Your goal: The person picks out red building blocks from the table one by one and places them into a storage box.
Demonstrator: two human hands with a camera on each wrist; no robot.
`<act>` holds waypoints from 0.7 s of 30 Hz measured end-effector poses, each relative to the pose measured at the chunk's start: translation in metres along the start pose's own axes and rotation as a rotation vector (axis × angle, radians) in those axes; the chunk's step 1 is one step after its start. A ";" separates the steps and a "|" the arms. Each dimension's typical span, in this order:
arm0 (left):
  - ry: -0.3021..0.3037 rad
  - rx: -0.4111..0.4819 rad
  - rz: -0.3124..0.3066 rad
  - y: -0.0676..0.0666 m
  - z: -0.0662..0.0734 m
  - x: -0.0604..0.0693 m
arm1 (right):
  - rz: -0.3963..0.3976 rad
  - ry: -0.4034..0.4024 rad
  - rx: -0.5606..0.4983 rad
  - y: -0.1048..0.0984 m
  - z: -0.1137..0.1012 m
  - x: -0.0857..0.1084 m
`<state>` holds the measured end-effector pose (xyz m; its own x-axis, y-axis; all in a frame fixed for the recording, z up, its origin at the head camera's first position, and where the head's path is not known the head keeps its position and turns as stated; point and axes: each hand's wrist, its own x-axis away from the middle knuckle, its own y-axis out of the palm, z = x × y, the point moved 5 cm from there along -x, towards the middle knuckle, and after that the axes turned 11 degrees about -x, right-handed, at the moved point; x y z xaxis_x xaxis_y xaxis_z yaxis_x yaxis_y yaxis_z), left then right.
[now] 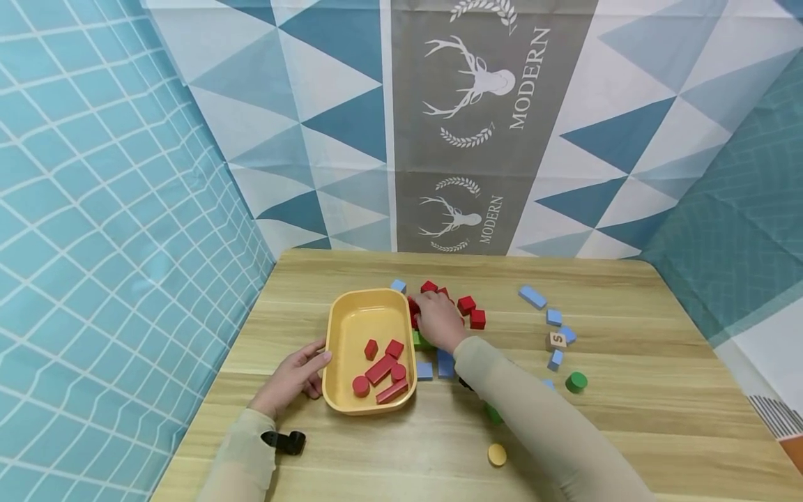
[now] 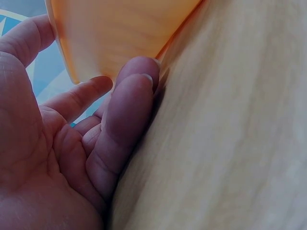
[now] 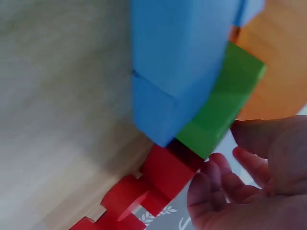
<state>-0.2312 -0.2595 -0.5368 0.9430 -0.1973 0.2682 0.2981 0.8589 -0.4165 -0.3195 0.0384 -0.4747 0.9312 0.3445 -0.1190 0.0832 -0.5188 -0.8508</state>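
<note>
My left hand [image 1: 293,373] holds the left side of a yellow tray [image 1: 335,314], thumb at the rim [image 2: 53,28] and a fingertip against the outer wall. Inside the tray lie several red blocks, among them a long bar [image 1: 380,369] and a round one [image 1: 360,385]. Just right of the tray, my right hand [image 1: 441,321] reaches down among red blocks [image 3: 168,172]. In the right wrist view its loosely bent fingers are beside a red block and a green block [image 3: 223,100]; a grip on either cannot be made out. Blue blocks [image 3: 177,43] lie against the green one.
More red cubes [image 1: 477,319] lie right of my right hand. Further right are blue blocks [image 1: 532,297], a wooden letter cube [image 1: 555,341] and a green cylinder [image 1: 576,382]. A yellow disc [image 1: 497,455] lies near the front of the wooden table [image 1: 627,314].
</note>
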 end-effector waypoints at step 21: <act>-0.009 0.043 0.034 -0.003 -0.003 0.002 | -0.048 -0.085 0.188 0.004 0.000 0.008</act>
<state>-0.2298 -0.2636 -0.5373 0.9508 -0.1637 0.2629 0.2595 0.8845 -0.3878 -0.3118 0.0388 -0.4791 0.8936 0.4346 -0.1122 0.0516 -0.3477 -0.9362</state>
